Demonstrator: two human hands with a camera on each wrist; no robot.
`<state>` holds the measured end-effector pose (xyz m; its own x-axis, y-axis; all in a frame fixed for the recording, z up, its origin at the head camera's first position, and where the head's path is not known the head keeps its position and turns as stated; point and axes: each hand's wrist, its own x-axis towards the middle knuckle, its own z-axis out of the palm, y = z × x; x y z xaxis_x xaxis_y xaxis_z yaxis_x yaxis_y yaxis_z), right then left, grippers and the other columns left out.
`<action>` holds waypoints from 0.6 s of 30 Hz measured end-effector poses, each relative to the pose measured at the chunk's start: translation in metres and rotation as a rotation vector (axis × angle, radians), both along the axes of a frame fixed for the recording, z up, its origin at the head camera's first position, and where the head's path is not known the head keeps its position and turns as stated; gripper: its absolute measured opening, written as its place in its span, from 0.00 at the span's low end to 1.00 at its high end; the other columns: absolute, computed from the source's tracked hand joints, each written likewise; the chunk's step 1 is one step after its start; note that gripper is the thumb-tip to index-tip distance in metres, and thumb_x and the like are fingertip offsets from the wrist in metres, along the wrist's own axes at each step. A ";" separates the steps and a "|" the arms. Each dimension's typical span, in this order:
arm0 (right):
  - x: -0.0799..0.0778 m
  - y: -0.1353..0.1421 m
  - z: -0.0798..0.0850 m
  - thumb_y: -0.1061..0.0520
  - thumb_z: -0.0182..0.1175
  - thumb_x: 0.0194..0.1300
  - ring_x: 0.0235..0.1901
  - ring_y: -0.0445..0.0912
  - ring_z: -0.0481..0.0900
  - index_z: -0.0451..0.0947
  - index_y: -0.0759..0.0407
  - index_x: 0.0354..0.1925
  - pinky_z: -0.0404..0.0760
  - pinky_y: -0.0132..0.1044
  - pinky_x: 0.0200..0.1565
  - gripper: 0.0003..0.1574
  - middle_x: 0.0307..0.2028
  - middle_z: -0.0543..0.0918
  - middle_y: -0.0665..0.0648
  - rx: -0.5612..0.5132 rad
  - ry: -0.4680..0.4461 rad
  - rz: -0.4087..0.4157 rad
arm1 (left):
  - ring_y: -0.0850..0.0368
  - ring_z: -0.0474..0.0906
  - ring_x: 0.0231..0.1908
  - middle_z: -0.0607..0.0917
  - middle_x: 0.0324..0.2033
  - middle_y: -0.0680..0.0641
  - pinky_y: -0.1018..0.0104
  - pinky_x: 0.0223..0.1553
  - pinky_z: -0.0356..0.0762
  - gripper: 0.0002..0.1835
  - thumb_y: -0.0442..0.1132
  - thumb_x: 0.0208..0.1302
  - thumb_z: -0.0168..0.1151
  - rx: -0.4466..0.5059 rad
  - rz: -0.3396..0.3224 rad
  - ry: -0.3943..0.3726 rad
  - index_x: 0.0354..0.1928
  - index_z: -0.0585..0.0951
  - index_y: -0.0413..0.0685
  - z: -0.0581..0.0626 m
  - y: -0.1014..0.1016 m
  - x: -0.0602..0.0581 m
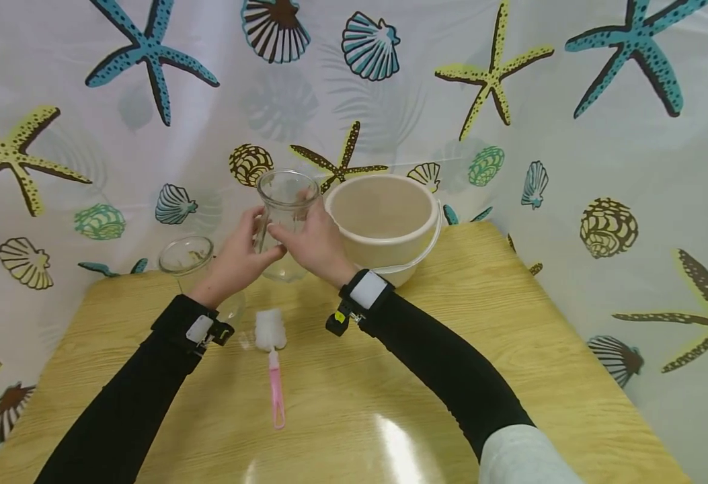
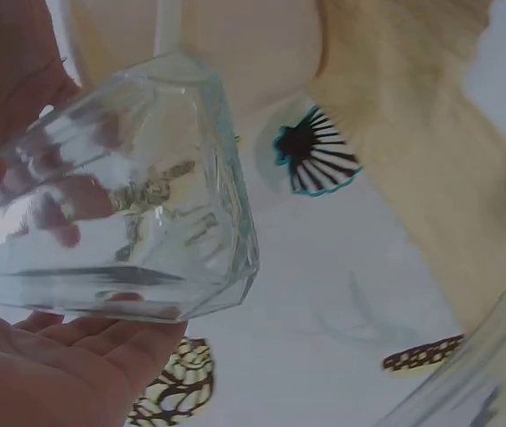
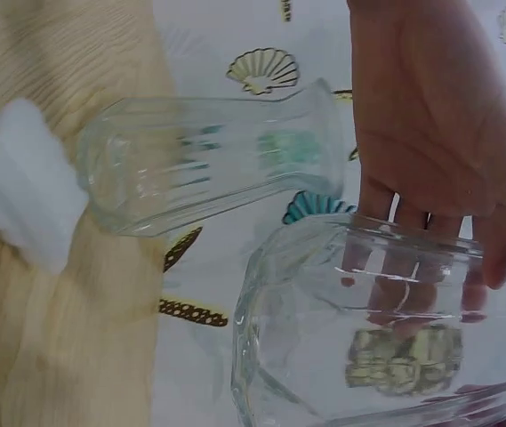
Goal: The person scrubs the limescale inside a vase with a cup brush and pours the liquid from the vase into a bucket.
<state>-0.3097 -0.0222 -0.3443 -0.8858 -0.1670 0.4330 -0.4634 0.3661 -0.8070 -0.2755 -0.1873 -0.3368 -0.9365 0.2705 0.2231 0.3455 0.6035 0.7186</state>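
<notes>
Both hands hold a clear glass vase (image 1: pixel 282 214) with a flared round rim and a faceted body, mouth upward, above the back of the table. My left hand (image 1: pixel 232 262) grips its left side, thumb toward me; in the left wrist view its fingers lie along the glass. On the other side my right hand (image 1: pixel 320 245) holds it, and the right wrist view shows those fingers through the faceted glass (image 3: pixel 404 356). A second, similar glass vase (image 3: pixel 217 165) stands left of the pair, partly hidden by my left hand and wrist in the head view.
A cream bucket (image 1: pixel 384 252) with a handle stands right of the held vase. Nearer me on the wooden table (image 1: pixel 329 417) lies a brush (image 1: pixel 270 329) with a white head and pink handle. A curtain (image 1: pixel 390 114) printed with shells and starfish hangs behind and beside the table.
</notes>
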 end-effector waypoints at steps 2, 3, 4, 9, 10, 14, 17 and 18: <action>-0.002 -0.004 -0.006 0.36 0.64 0.54 0.46 0.46 0.74 0.57 0.53 0.61 0.77 0.44 0.43 0.46 0.52 0.76 0.59 0.059 0.018 -0.025 | 0.49 0.48 0.66 0.53 0.70 0.39 0.37 0.61 0.56 0.45 0.54 0.64 0.59 0.029 0.006 -0.016 0.73 0.46 0.49 -0.010 -0.002 0.000; -0.002 -0.006 -0.009 0.35 0.64 0.54 0.45 0.46 0.74 0.57 0.54 0.61 0.77 0.44 0.43 0.46 0.52 0.76 0.59 0.084 0.022 -0.030 | 0.48 0.47 0.67 0.52 0.71 0.39 0.37 0.61 0.56 0.45 0.53 0.64 0.59 0.042 0.013 -0.020 0.73 0.45 0.48 -0.015 -0.002 0.000; -0.004 -0.007 -0.013 0.34 0.63 0.54 0.44 0.47 0.74 0.57 0.54 0.61 0.78 0.44 0.42 0.46 0.51 0.76 0.60 0.112 0.025 -0.040 | 0.48 0.47 0.67 0.52 0.70 0.38 0.37 0.61 0.57 0.45 0.53 0.65 0.59 0.055 0.021 -0.027 0.73 0.45 0.47 -0.019 -0.002 -0.001; -0.011 -0.011 -0.029 0.33 0.62 0.54 0.41 0.46 0.75 0.57 0.55 0.61 0.78 0.42 0.37 0.47 0.50 0.78 0.60 0.202 0.019 -0.073 | 0.45 0.46 0.67 0.50 0.70 0.34 0.39 0.61 0.56 0.46 0.52 0.67 0.56 0.080 0.019 -0.077 0.74 0.41 0.41 -0.042 -0.004 -0.007; -0.013 -0.011 -0.032 0.34 0.62 0.54 0.42 0.45 0.75 0.57 0.56 0.62 0.78 0.42 0.37 0.47 0.50 0.78 0.60 0.208 0.017 -0.072 | 0.45 0.46 0.67 0.49 0.70 0.33 0.39 0.62 0.56 0.46 0.52 0.68 0.55 0.080 0.016 -0.089 0.74 0.40 0.40 -0.046 -0.004 -0.009; -0.019 -0.015 -0.044 0.35 0.62 0.54 0.43 0.43 0.74 0.55 0.57 0.64 0.78 0.40 0.35 0.49 0.53 0.76 0.59 0.218 0.004 -0.041 | 0.44 0.44 0.67 0.45 0.71 0.33 0.40 0.63 0.55 0.46 0.49 0.69 0.54 0.082 0.014 -0.131 0.73 0.37 0.38 -0.058 -0.006 -0.014; -0.021 -0.019 -0.051 0.35 0.62 0.54 0.44 0.44 0.74 0.53 0.58 0.66 0.78 0.40 0.37 0.52 0.55 0.74 0.60 0.218 -0.010 -0.022 | 0.44 0.43 0.67 0.43 0.71 0.33 0.40 0.63 0.54 0.45 0.47 0.70 0.54 0.089 0.009 -0.145 0.73 0.36 0.37 -0.064 -0.008 -0.015; -0.022 -0.021 -0.054 0.36 0.62 0.54 0.45 0.44 0.74 0.52 0.59 0.67 0.78 0.40 0.38 0.53 0.55 0.74 0.60 0.218 -0.015 -0.019 | 0.44 0.43 0.67 0.43 0.71 0.33 0.39 0.63 0.53 0.45 0.46 0.70 0.53 0.096 0.005 -0.148 0.73 0.36 0.38 -0.065 -0.009 -0.015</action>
